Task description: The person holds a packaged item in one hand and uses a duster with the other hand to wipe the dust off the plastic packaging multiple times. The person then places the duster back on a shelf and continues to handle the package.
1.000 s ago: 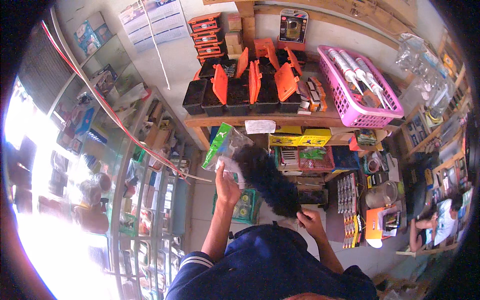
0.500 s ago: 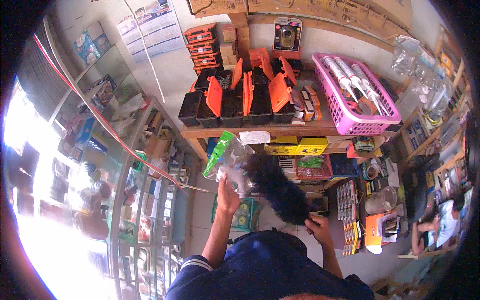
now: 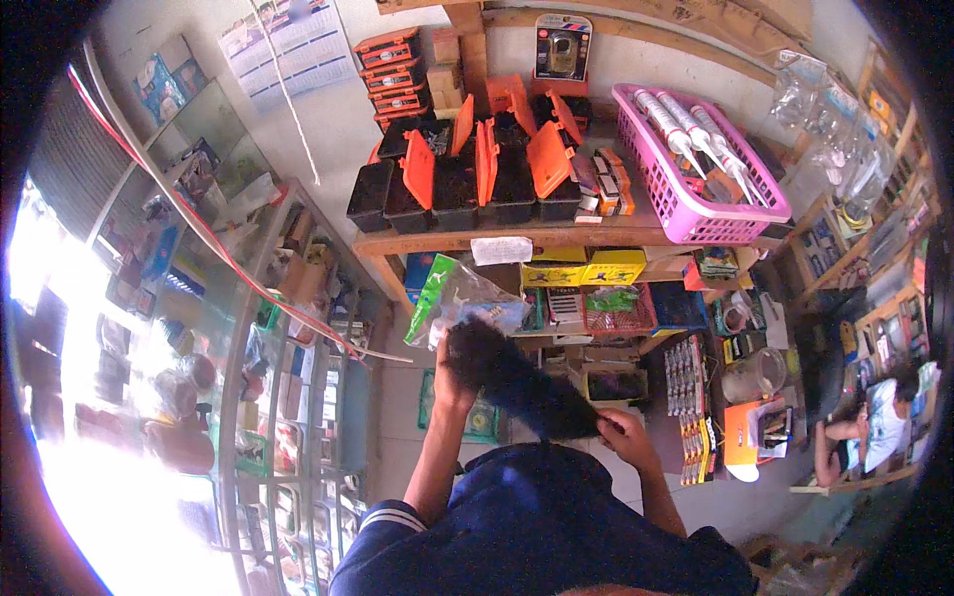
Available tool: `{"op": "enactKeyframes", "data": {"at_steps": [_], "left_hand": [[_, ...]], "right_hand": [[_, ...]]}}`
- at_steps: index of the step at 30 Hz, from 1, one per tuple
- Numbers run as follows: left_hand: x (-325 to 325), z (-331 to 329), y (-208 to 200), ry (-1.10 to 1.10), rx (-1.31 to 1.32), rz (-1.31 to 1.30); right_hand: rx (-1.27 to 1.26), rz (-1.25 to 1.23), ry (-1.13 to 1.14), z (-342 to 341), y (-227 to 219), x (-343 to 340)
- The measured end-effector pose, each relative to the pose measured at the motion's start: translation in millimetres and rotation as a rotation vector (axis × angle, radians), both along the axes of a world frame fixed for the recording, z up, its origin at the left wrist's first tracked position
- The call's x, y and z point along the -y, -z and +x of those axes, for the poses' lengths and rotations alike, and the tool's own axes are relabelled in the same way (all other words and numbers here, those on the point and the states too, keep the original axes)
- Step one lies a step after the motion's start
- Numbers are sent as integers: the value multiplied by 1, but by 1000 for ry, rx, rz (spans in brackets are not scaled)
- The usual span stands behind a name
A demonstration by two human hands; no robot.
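Note:
My left hand [image 3: 452, 379] is closed on a clear plastic packet with a green header [image 3: 427, 296]. Something pale sits inside it, mostly covered by the duster, so its kind does not show. A black fluffy duster [image 3: 532, 389] lies across the packet's lower part and over the fingers of that hand. Its near end is gripped by my right hand [image 3: 624, 437], lower and to the right; the handle itself is hidden.
Ahead, a wooden shelf [image 3: 417, 239] bears black bins [image 3: 457, 204] with orange lids and a pink basket [image 3: 686, 223] of white sealant tubes. A glass display case [image 3: 234, 397] stands at left. On the right a person [image 3: 879, 427] sits. A green crate [image 3: 427, 397] rests on the floor.
The duster has swung left and now overlaps the packet and my left hand. My right hand has risen slightly and moved a little left. The view has shifted a little.

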State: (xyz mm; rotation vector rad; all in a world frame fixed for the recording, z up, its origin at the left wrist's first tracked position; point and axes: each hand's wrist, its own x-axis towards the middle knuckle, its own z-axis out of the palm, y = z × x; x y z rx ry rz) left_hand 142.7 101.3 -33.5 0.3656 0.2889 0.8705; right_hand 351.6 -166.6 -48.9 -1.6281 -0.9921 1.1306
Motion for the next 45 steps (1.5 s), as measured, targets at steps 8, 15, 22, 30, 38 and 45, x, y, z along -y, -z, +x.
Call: {"op": "enactKeyframes", "data": {"at_steps": [8, 15, 22, 30, 38, 45], "left_hand": [[7, -15, 9, -5, 90, -102], [19, -44, 14, -63, -123, -171], [42, -72, 4, 63, -403, 160], [102, -75, 35, 808, -511, 734], [134, -84, 83, 860, -469, 687], [144, -81, 40, 769, -363, 219]], "right_hand": [[177, -43, -100, 0, -21, 19], [169, -81, 52, -24, -32, 29], [28, 111, 367, -50, -33, 19], [266, 20, -75, -58, -85, -91], [291, -21, -275, -88, -41, -100], [271, 172, 16, -101, -35, -96]]}}
